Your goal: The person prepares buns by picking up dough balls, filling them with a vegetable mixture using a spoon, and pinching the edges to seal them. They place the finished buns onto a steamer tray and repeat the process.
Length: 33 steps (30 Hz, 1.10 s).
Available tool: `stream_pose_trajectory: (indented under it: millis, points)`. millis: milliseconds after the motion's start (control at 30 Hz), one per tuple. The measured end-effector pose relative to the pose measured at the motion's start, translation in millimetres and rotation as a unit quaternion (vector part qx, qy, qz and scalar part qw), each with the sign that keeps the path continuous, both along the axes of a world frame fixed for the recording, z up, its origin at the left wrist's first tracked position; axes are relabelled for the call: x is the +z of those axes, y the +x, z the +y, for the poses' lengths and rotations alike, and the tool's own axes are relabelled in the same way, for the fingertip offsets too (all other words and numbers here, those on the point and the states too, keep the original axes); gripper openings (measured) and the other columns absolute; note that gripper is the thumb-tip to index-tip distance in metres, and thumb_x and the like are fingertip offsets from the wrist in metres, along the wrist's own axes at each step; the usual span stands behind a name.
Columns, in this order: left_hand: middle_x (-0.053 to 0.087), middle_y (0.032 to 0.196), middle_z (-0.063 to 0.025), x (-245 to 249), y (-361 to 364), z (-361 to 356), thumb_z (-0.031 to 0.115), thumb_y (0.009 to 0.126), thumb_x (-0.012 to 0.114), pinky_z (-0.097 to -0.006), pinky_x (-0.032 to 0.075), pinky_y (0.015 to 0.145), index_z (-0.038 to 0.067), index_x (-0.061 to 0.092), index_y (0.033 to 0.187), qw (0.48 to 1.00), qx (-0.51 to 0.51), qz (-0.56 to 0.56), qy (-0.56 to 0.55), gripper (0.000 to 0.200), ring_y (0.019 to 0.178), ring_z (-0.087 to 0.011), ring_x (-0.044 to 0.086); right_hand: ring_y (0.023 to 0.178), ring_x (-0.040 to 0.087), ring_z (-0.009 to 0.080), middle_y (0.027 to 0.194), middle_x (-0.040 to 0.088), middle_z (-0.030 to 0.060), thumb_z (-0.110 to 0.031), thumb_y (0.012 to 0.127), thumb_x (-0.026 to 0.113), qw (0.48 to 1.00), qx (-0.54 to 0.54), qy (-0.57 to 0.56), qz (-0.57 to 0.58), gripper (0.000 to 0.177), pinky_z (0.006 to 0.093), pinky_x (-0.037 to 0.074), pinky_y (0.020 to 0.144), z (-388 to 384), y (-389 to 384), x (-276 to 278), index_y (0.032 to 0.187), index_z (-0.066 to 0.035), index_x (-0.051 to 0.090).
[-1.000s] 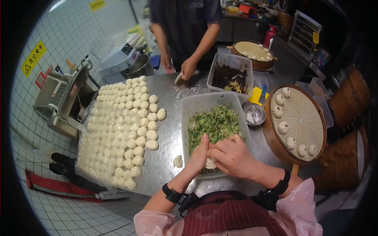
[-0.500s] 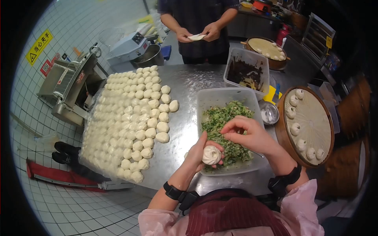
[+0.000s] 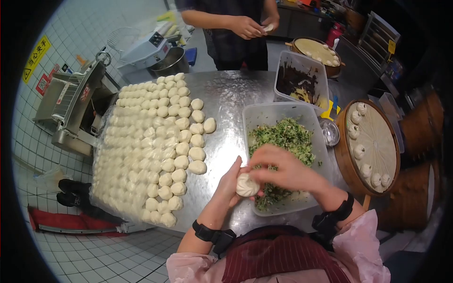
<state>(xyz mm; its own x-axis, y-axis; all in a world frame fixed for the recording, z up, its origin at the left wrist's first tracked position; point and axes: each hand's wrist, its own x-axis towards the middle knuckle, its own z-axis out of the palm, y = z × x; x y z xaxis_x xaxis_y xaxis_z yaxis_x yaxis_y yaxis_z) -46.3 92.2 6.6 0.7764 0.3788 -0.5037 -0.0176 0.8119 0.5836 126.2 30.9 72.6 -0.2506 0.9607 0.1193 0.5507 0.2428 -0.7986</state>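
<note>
Pleating a bun [image 3: 247,185] at the near edge of a steel table [image 3: 226,94]

Cradling it in the left hand [image 3: 231,184], palm up, fingers curled round the dough; pinching its top with the bunched fingertips of the right hand [image 3: 283,172], wrist arched over, slightly blurred. Held just above the near-left corner of a clear tub [image 3: 247,123] of chopped green filling. To the left, rows of dough balls [image 3: 151,141]; to the right, a small metal bowl [image 3: 329,132] and a bamboo steamer [image 3: 340,155] with finished buns round its rim. Farther back, a second tub [image 3: 283,66] of dark filling, then a co-worker's hands [image 3: 247,26] closed on a piece of dough. Along the tiled wall at left, a dough machine [image 3: 71,108] and a mixer [image 3: 151,49]
</note>
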Motion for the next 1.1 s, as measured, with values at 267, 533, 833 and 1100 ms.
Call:
stream_pose_trajectory:
  millis: [267, 533, 833, 1100]
  points:
    - [0.064, 0.078, -0.0206, -27.2, -24.5, 13.9, 0.055, 0.096, 0.023, -0.0295, 0.046, 0.043, 0.002, 0.057, 0.107, 0.985, 0.105, -0.1, -0.089, 0.064, 0.063, -0.0281, 0.064, 0.077, 0.061, 0.0295, 0.087, 0.061, 0.011, -0.022, 0.08, 0.062, 0.961, -0.084, -0.051, -0.258, 0.02, 0.0369, 0.049, 0.071, 0.8, 24.0, -82.0, 0.091, -0.006, 0.064]
    - [0.065, 0.082, -0.0167, -37.7, -20.4, 13.3, 0.055, 0.096, 0.019, -0.0287, 0.048, 0.05, 0.002, 0.052, 0.114, 0.986, 0.062, -0.146, -0.051, 0.064, 0.069, -0.0262, 0.065, 0.075, 0.062, 0.0263, 0.079, 0.06, 0.0089, -0.015, 0.076, 0.054, 0.904, 0.044, 0.019, -0.426, 0.014, 0.0396, 0.047, 0.07, 16.7, 9.8, -130.9, 0.073, -0.008, 0.065]
    - [0.065, 0.081, -0.0189, -22.8, -16.5, -3.1, 0.053, 0.096, 0.024, -0.0299, 0.049, 0.045, 0.003, 0.056, 0.105, 0.988, 0.075, -0.126, -0.044, 0.061, 0.066, -0.0269, 0.066, 0.07, 0.063, 0.0232, 0.074, 0.062, 0.0081, -0.013, 0.072, 0.068, 0.927, -0.199, -0.277, 0.156, 0.012, 0.035, 0.049, 0.063, 15.6, 42.1, -64.4, 0.081, -0.006, 0.068]
    - [0.065, 0.08, -0.02, -1.7, 13.3, -29.1, 0.051, 0.097, 0.022, -0.03, 0.05, 0.045, 0.002, 0.057, 0.103, 0.991, 0.07, -0.116, 0.001, 0.06, 0.067, -0.0282, 0.066, 0.066, 0.062, 0.0209, 0.074, 0.063, 0.0081, -0.017, 0.076, 0.066, 0.976, -0.215, -0.03, -0.022, 0.015, 0.0316, 0.048, 0.06, -25.5, 58.9, -37.9, 0.085, -0.005, 0.068]
